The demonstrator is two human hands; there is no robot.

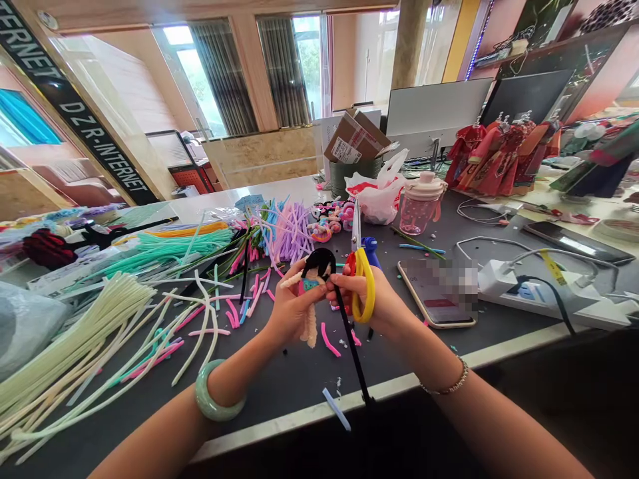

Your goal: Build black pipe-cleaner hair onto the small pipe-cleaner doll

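Observation:
My left hand (294, 303) is closed around a small doll (310, 283) made of pipe cleaners, with black hair, pale limbs and a blue-green and pink body. In my right hand (377, 303) is a pair of scissors (367, 286) with yellow and red handles, blades pointing up. The fingertips of that hand also pinch a black pipe cleaner (353, 349) beside the doll's head; its long end hangs down past the table edge. Both hands meet at the doll above the dark table. My fingers partly hide the doll's body.
Bundles of pale pipe cleaners (84, 332) and teal ones (184, 246) lie left, with cut pieces scattered near the middle. A phone (439, 293), a power strip (554, 293) and a pink bottle (421, 206) stand or lie right. Small red dresses (509, 156) hang behind.

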